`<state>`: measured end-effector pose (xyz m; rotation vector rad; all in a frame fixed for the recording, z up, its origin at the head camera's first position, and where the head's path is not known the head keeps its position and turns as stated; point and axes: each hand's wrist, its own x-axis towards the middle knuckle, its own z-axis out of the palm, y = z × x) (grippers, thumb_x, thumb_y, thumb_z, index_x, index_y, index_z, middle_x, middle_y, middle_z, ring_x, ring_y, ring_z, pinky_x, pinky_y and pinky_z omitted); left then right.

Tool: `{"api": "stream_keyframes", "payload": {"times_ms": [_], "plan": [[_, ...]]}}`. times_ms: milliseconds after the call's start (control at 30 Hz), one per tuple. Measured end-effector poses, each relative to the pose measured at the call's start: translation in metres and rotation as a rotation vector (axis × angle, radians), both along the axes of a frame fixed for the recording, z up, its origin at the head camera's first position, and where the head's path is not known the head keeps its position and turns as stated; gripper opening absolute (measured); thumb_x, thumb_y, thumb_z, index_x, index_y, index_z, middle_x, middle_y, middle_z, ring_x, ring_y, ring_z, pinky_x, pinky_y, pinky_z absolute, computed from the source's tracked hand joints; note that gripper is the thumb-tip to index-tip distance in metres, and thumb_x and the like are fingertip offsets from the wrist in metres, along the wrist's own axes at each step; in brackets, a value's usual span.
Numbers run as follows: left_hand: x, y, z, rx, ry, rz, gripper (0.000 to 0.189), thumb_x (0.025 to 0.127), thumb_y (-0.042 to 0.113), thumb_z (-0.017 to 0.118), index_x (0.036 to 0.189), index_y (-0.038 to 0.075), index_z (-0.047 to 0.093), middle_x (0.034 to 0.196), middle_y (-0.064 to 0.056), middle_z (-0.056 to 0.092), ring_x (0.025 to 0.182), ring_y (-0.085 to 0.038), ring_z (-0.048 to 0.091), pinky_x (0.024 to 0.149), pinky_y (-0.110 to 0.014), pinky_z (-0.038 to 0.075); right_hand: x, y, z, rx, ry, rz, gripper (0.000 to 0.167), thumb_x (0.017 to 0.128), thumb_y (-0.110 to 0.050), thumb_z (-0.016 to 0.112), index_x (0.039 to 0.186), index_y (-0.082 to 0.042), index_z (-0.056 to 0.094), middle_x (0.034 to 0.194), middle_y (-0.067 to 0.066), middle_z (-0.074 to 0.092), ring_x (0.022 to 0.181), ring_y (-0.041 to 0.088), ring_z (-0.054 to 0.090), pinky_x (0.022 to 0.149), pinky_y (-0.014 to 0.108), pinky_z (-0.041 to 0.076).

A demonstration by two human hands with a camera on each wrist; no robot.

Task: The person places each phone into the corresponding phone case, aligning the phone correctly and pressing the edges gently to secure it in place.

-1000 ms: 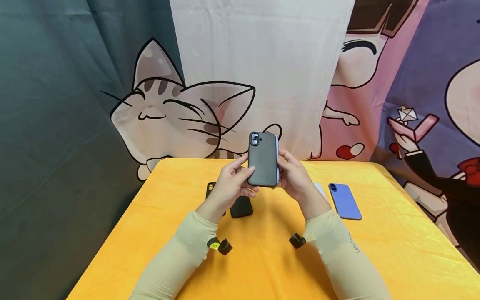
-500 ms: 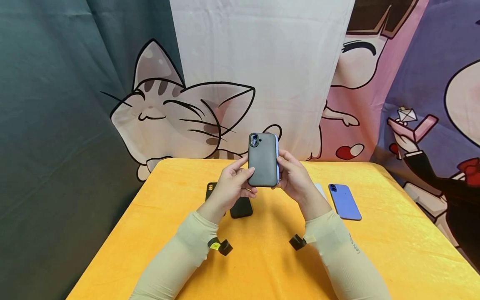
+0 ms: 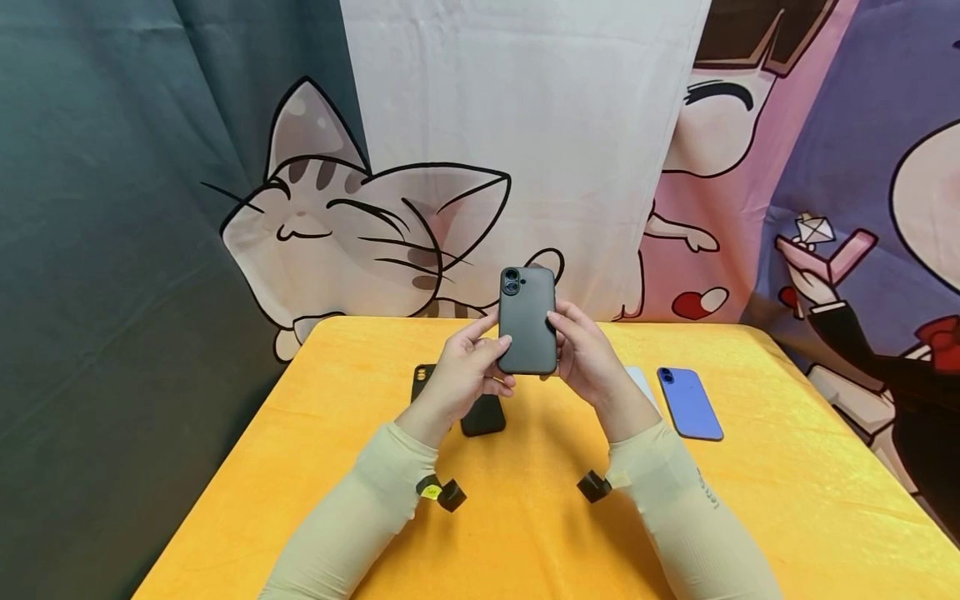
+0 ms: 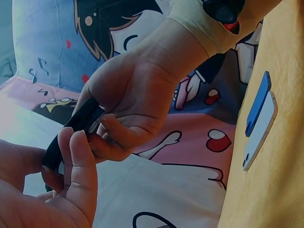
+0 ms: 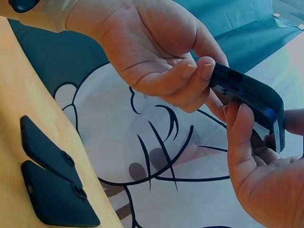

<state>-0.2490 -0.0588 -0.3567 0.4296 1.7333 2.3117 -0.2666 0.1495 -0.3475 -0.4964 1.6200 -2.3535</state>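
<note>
A dark grey phone case [image 3: 527,325], its back with the camera opening towards me, is held upright above the table by both hands. My left hand [image 3: 465,362] grips its left side, thumb on the lower back. On the right edge my right hand [image 3: 588,354] pinches it, thumb over the back. Lenses fill the camera opening, so a phone sits inside, its front hidden in the head view. From the right wrist view, fingers of the right hand [image 5: 266,185] curl round the end of the case [image 5: 256,90].
Two black phone cases lie left of centre, one [image 3: 483,415] beside the other [image 3: 422,377], partly behind the left hand. To the right rest a blue phone [image 3: 690,404] and a white phone [image 3: 642,385]. A yellow cloth covers the table [image 3: 517,533]; a printed curtain [image 3: 525,125] hangs behind.
The blue phone edge that stuck out along the case's right side has gone in behind the case. The right thumb has shifted left onto the case's back.
</note>
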Motion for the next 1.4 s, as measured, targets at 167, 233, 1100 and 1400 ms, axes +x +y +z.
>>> {"api": "stream_keyframes", "payload": {"times_ms": [167, 233, 1100, 1400], "plan": [[-0.0003, 0.0007, -0.0004, -0.036, 0.018, 0.006, 0.044, 0.105, 0.019, 0.059, 0.148, 0.014, 0.049, 0.09, -0.006, 0.069, 0.059, -0.016, 0.069, 0.062, -0.035, 0.064, 0.0017, -0.0012, 0.0018, 0.017, 0.014, -0.02, 0.023, 0.112, -0.03, 0.042, 0.132, -0.021, 0.046, 0.088, -0.001, 0.072, 0.068, 0.015, 0.066, 0.054, 0.027, 0.053], [-0.0003, 0.001, -0.0006, -0.045, 0.02, 0.009, 0.037, 0.106, 0.019, 0.058, 0.141, 0.009, 0.053, 0.09, -0.006, 0.07, 0.059, -0.016, 0.069, 0.062, -0.035, 0.063, 0.0024, -0.0014, 0.0023, 0.018, 0.018, -0.021, 0.023, 0.112, -0.029, 0.042, 0.133, -0.021, 0.046, 0.088, -0.001, 0.072, 0.068, 0.015, 0.066, 0.054, 0.027, 0.053], [-0.0057, -0.0035, -0.0034, -0.224, 0.093, -0.017, 0.026, 0.105, 0.033, 0.06, 0.113, 0.01, 0.052, 0.079, -0.013, 0.068, 0.058, -0.019, 0.072, 0.05, -0.029, 0.057, 0.0023, 0.0031, 0.0024, 0.1, 0.067, -0.055, 0.016, 0.111, -0.029, 0.044, 0.121, -0.017, 0.048, 0.088, 0.001, 0.077, 0.068, 0.018, 0.074, 0.056, 0.03, 0.06], [-0.0056, -0.0066, -0.0048, -0.282, 0.173, 0.04, 0.026, 0.107, 0.034, 0.055, 0.113, 0.01, 0.05, 0.068, -0.007, 0.064, 0.052, -0.018, 0.065, 0.054, -0.028, 0.058, 0.0047, 0.0018, 0.0053, 0.093, 0.047, -0.004, 0.037, 0.108, -0.025, 0.052, 0.144, -0.02, 0.044, 0.103, 0.003, 0.076, 0.079, 0.021, 0.079, 0.061, 0.036, 0.064]]}}
